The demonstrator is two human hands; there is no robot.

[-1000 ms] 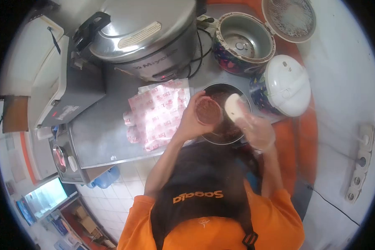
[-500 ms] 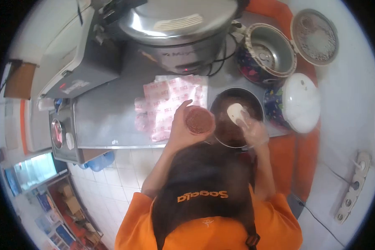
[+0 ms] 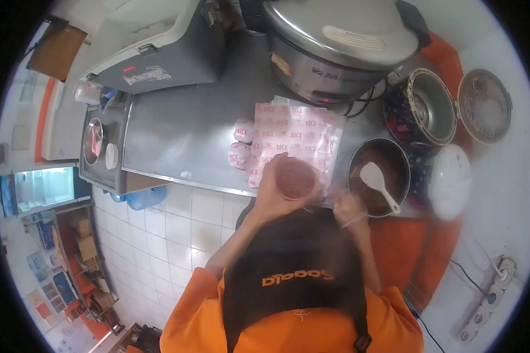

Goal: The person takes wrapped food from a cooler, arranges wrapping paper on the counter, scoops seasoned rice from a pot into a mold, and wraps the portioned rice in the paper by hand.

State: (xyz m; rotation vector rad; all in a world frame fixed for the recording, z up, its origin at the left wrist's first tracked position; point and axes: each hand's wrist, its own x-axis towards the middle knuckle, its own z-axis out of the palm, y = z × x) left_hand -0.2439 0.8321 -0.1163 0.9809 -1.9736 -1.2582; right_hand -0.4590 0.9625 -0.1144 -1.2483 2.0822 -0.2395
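Observation:
My left hand (image 3: 270,197) is wrapped round a small round cup (image 3: 297,179) filled level with reddish-brown food, held over the near edge of the counter. Just right of the cup is my right hand (image 3: 348,208), blurred by motion, with its fingers hard to make out. A white rice paddle (image 3: 376,177) rests in the dark round pot (image 3: 407,167), its handle leaning on the near rim. Under and behind the cup lies a stack of printed wrapping paper (image 3: 291,126). Two small wrapped parcels (image 3: 240,156) sit at the stack's left side.
A large rice cooker (image 3: 335,65) stands behind the paper. To the right are an open patterned pot (image 3: 418,109), a round lid (image 3: 484,106) and a white-lidded container (image 3: 450,182). A grey cooler box (image 3: 153,65) is at back left, a metal bowl (image 3: 93,141) far left.
My right hand has let go of the paddle, which now lies in the pot, and has moved left toward the cup. The camera view has shifted left.

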